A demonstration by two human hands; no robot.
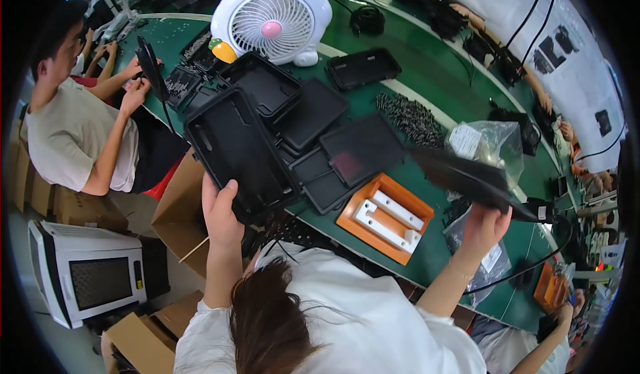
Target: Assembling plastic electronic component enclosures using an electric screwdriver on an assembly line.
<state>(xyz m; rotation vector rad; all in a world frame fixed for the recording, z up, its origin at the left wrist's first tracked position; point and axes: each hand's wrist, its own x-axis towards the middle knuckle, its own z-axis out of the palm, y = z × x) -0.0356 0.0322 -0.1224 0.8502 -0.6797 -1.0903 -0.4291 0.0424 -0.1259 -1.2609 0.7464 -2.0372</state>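
My left hand [221, 215] grips the lower edge of a black rectangular plastic shell [237, 147], tilted up with its hollow side showing. At the right, my right hand [485, 227] is closed on a flat black panel [460, 177], blurred by motion. A black cable [563, 237] runs close by that hand; whether it joins the panel I cannot tell. Between my hands stands an orange fixture [348, 222] with white blocks [383, 226] inside. Behind it lie flat black panels [363, 147] and more black shells [263, 84], overlapping in a heap.
A white cartoon fan [270, 31] stands at the back beside another black shell [363, 67]. Small dark screws [410, 117] lie in a pile near a clear plastic bag [493, 141]. At left, a co-worker [87, 127] holds a black part; cardboard boxes [183, 207] stand below the table.
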